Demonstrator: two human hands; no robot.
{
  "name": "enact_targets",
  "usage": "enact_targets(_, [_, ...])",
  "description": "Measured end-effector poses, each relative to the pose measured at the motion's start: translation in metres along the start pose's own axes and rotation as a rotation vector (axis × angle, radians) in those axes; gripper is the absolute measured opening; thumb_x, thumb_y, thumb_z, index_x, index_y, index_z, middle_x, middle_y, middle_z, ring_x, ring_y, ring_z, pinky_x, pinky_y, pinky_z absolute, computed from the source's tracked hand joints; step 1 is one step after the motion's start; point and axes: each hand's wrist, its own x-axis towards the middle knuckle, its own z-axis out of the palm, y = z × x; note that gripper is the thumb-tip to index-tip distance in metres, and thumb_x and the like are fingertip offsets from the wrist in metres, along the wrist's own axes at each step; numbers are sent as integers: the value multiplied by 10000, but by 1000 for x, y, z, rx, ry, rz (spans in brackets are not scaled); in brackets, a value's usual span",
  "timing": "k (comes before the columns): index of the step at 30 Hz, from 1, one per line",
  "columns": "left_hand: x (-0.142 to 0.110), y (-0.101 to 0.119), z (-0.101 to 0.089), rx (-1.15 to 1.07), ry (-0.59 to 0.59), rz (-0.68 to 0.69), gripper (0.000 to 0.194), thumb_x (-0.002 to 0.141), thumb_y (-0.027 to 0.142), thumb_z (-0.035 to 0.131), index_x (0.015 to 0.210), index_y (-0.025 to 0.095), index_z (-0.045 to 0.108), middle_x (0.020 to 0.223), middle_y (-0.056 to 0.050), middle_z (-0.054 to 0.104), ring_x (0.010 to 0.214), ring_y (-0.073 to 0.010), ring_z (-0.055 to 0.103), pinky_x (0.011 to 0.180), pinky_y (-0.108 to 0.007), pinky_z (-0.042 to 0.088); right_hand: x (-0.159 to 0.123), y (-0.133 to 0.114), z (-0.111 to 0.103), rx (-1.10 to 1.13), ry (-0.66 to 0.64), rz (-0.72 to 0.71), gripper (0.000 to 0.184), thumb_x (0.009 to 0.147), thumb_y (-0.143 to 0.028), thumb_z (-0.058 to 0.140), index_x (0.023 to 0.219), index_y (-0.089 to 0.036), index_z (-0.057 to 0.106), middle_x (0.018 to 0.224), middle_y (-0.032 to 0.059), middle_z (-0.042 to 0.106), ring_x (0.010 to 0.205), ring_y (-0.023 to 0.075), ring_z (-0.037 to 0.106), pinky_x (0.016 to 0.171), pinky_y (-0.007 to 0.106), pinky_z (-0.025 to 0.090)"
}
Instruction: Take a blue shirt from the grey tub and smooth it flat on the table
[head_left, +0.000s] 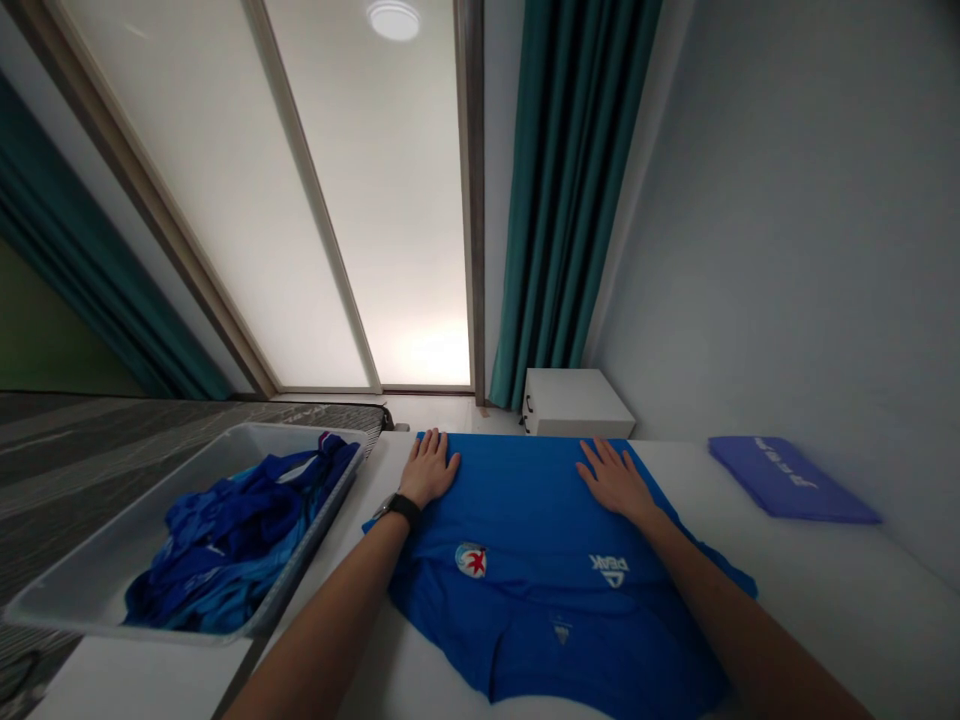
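Note:
A bright blue T-shirt (525,520) lies spread flat on the white table (825,600), its collar toward me, with a round badge and a white logo on the chest. My left hand (428,468), with a dark watch on the wrist, rests flat on the shirt's far left corner, fingers stretched out. Flat on the far right part of the shirt lies my right hand (613,478), its fingers spread. Neither hand holds anything.
A grey plastic bin (90,570) at the left holds a heap of blue clothes (240,540). A folded purple-blue garment (791,480) lies at the table's far right near the wall. Behind the table stand a small white cabinet (574,402), teal curtains and a sliding door.

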Motion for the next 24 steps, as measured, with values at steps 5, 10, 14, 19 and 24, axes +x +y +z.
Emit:
enact_targets(5, [-6,-2,0,-8,-9,7,687,998,512,229,1535,88,289,1608,-128,239,1496,-267,183,1215,-446,162,-14,-3,-2,-3,-15,14,646,1004,-528,190,1565,-209,219,1635,84,163,1504,233,111,1208,477,87])
enact_targets(10, [-24,-1,-7,3,-4,-8,669,994,498,256,1527,98,318,1597,-116,272,1493,-262,198,1218,-437,166,-33,-6,-9,23,-25,11,658,1004,-544,178,1565,-201,211,1636,87,155,1504,242,103,1208,481,70])
enact_targets(14, [-40,0,-10,20,22,-12,651,990,480,279,1516,102,345,1589,-117,293,1487,-262,221,1214,-442,184,-52,-12,-13,32,-27,10,655,1006,-540,185,1566,-201,207,1637,88,154,1504,243,107,1208,481,62])
enact_targets(19, [-62,-2,-8,66,33,-11,651,988,481,276,1509,100,357,1582,-114,310,1487,-258,223,1210,-431,185,-75,-20,-10,14,-5,29,640,1006,-525,216,1562,-207,228,1632,89,177,1504,242,111,1207,485,70])
enact_targets(24, [-83,-1,-7,82,49,-24,647,988,473,274,1508,97,357,1585,-128,298,1485,-269,228,1207,-432,188,-88,-22,-4,11,11,27,636,1002,-522,221,1559,-216,241,1632,81,180,1503,240,119,1206,494,75])
